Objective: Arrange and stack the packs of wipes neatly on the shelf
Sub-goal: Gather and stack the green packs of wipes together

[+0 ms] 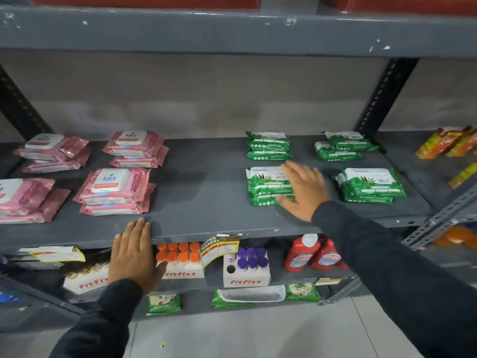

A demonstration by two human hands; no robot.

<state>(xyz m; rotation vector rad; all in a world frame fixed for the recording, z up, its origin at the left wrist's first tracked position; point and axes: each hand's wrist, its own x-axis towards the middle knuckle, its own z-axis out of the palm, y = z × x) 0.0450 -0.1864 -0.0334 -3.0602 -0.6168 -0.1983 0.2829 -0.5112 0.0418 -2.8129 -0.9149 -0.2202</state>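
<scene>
On the grey shelf (pixel 206 192), pink wipe packs lie in small stacks on the left: far left back (pixel 51 151), back (pixel 136 148), front (pixel 116 189) and far left front (pixel 23 200). Green wipe packs sit in stacks on the right: back (pixel 268 146), far back right (pixel 346 146), front (pixel 265 187) and front right (pixel 371 186). My right hand (pixel 304 189) is spread flat with fingers apart, over the right edge of the front green stack; it is blurred. My left hand (pixel 134 251) rests flat against the shelf's front edge, holding nothing.
Below are boxes of small bottles with orange (pixel 178 257) and purple (pixel 250 257) caps, red bottles (pixel 309 251) and green packets (pixel 165 303). Orange and yellow packs (pixel 449 143) stand on the neighbouring shelf at right. A slotted metal upright (pixel 382 96) stands at the back right.
</scene>
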